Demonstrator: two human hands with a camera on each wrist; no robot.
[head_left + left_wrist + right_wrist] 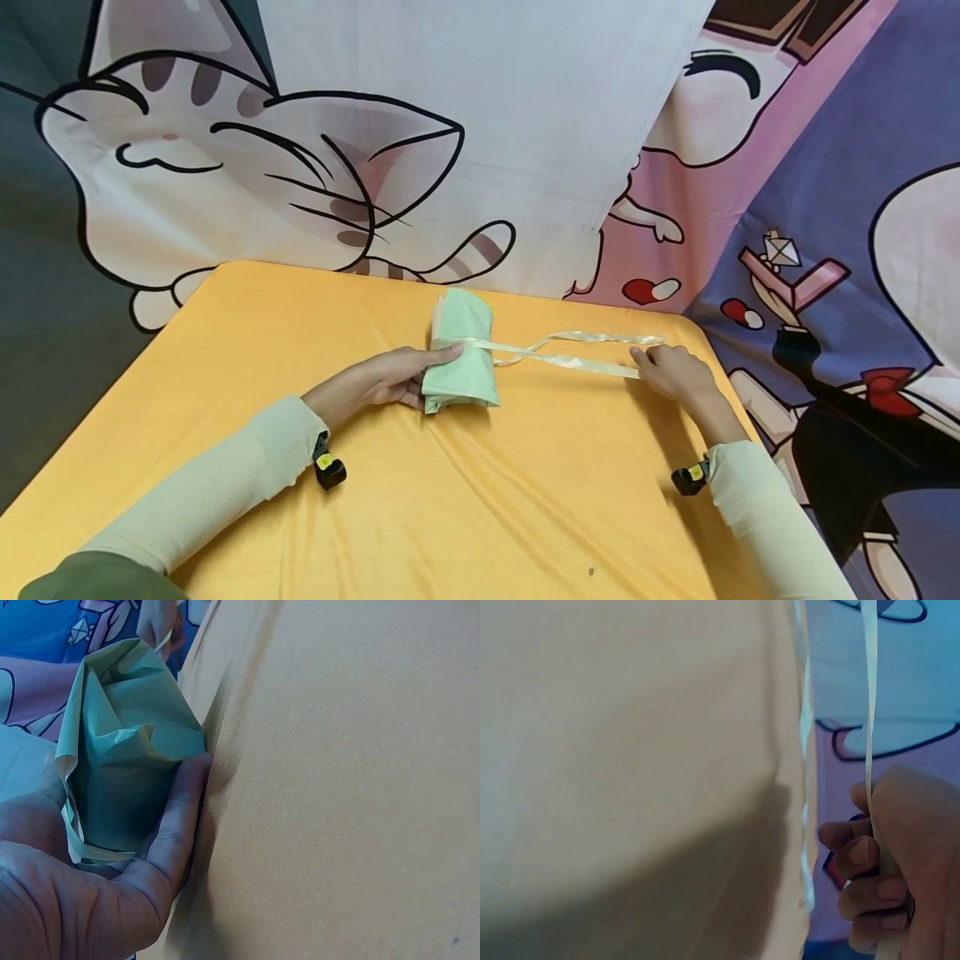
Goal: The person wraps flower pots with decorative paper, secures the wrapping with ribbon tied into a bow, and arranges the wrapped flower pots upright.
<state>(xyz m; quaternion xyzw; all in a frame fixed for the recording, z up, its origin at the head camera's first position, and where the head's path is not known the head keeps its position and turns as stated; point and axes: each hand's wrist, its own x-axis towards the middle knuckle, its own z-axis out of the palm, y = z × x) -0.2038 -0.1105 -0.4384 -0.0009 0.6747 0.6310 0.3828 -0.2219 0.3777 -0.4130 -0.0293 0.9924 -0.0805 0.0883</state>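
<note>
A bundle wrapped in mint-green paper (462,379) is on the table, its folded paper end (124,757) facing the left wrist camera. My left hand (390,375) grips its left side, thumb on top and fingers against the lower side. What the paper holds is hidden. A pale cream ribbon (577,362) crosses the bundle's middle and stretches off to the right. Its end is in my right hand (675,375), whose fingers (870,896) curl around it in the right wrist view. The ribbon's other, twisted length (607,337) trails behind, lying along the cloth.
A yellow cloth (465,517) with soft wrinkles covers the table. Behind it hangs a white sheet printed with a cartoon cat (225,158). Pink and blue printed fabric (832,208) hangs along the right edge, close to my right arm.
</note>
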